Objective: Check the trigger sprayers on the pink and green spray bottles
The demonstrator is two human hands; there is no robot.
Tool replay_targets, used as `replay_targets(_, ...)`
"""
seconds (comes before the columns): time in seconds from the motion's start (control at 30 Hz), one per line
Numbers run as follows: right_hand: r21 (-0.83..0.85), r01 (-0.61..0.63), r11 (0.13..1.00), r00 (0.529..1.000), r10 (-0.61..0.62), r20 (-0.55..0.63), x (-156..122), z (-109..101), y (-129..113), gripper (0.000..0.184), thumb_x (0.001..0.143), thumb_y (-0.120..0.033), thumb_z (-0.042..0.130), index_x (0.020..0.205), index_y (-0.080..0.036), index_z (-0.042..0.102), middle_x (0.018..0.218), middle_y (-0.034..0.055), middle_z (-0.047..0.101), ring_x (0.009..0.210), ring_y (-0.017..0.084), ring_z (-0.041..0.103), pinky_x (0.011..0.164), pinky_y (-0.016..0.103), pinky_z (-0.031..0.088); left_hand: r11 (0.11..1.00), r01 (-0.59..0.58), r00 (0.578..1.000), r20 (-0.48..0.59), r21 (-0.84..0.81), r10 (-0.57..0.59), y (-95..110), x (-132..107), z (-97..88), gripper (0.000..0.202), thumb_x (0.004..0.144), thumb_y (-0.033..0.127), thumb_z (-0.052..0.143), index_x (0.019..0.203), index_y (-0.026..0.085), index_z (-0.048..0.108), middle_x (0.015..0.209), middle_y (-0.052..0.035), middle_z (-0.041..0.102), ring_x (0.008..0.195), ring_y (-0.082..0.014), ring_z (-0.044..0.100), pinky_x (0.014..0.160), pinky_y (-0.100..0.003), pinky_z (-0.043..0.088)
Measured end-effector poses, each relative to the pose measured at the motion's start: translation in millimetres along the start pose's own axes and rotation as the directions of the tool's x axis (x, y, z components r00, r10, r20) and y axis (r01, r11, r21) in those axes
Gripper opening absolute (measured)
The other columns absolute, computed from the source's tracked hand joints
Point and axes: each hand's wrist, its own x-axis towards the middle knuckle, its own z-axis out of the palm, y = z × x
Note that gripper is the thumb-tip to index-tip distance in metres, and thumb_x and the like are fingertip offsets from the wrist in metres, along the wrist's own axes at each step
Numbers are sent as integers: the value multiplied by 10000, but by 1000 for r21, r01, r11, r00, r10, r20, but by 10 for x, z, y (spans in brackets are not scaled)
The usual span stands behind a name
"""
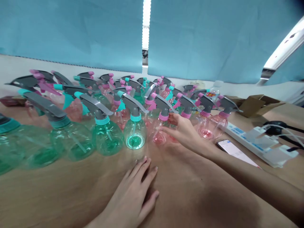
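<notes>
My right hand reaches into the front row and grips a clear pink spray bottle at its side, thumb in front and fingers behind. That bottle stands upright on the table, with a pink collar and a grey trigger head. My left hand lies palm down on the wood, fingers stretched out, holding nothing. Just beyond its fingertips stands a pale green spray bottle with a turquoise collar. A darker green spray bottle is to the left of that one.
Several more green and pink spray bottles crowd behind and to the left. On the right are a phone, a white power strip with cables and an open cardboard box. A blue curtain hangs behind the wooden table.
</notes>
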Motion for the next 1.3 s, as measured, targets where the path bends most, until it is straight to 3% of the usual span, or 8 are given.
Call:
replay_targets(0.23, -23, 3, 1000, 999, -2, 36, 44, 16, -15, 581, 787, -390, 685, 1244, -68, 529, 1238, 208, 632, 1143, 330, 612, 950, 481, 504, 1000, -5, 1000, -30, -18, 5, -15, -12, 19, 449, 894, 308, 553, 1319, 163, 541, 1394, -161, 511, 1261, -338, 492, 967, -490, 474)
replay_targets(0.43, -58, 34, 998, 994, -28, 104, -191, -191, -25, 721, 826, -442, 627, 1422, -116, 385, 1457, 168, 447, 1330, 304, 449, 1070, 505, 402, 1000, -18, 998, -54, -23, 16, -40, -15, 39, 445, 911, 326, 534, 1330, 177, 528, 1406, -147, 503, 1260, -329, 497, 984, -479, 464)
replay_targets(0.57, -2, -29, 1000, 998, 29, 50, -404, -473, 89, 422, 843, -402, 621, 1221, -213, 608, 1202, 71, 679, 992, 228, 683, 838, 395, 566, 1000, -19, 998, -60, -23, 17, -53, 8, 34, 434, 922, 332, 519, 1333, 194, 524, 1406, -131, 508, 1261, -326, 498, 991, -481, 457)
replay_targets(0.67, -4, -75, 997, 995, 75, -67, -474, -669, 202, 222, 859, -379, 599, 949, -204, 701, 881, 40, 734, 717, 178, 681, 626, 323, 552, 1000, -10, 998, -57, -18, 9, -48, 23, 29, 420, 926, 346, 512, 1322, 208, 533, 1388, -118, 528, 1255, -327, 502, 983, -484, 463)
replay_targets(0.73, -48, -100, 994, 985, 92, -148, -473, -737, 280, 239, 847, -392, 608, 920, -181, 693, 852, 58, 728, 713, 195, 674, 600, 329, 531, 1000, -4, 998, -58, -13, 3, -37, 31, 31, 403, 928, 342, 512, 1309, 215, 541, 1372, -109, 542, 1251, -321, 506, 980, -475, 469)
replay_targets(0.97, -107, -94, 990, 987, 79, -137, -277, -557, 436, 550, 811, -477, 628, 1240, -141, 557, 1256, 162, 627, 1025, 296, 647, 858, 461, 502, 999, 8, 997, -76, -34, -10, 44, 87, 39, 361, 938, 306, 499, 1286, 221, 546, 1315, -107, 573, 1203, -307, 543, 954, -467, 493)
replay_targets(1.1, -94, -104, 990, 985, 90, -147, -98, -431, 442, 600, 748, -572, 649, 1128, -110, 598, 1059, 160, 681, 955, 308, 654, 801, 442, 502, 998, 25, 998, -63, -50, -29, 99, 118, 17, 345, 937, 278, 491, 1274, 233, 546, 1277, -97, 595, 1171, -292, 567, 963, -471, 486)
replay_targets(1.3, -84, -127, 988, 985, 115, -126, -3, -408, 405, 409, 773, -539, 626, 883, -146, 628, 886, 114, 679, 782, 256, 638, 695, 386, 474, 991, 66, 994, -75, -112, -75, 200, 173, -6, 322, 929, 268, 497, 1248, 255, 541, 1270, -75, 599, 1167, -286, 573, 957, -452, 493)
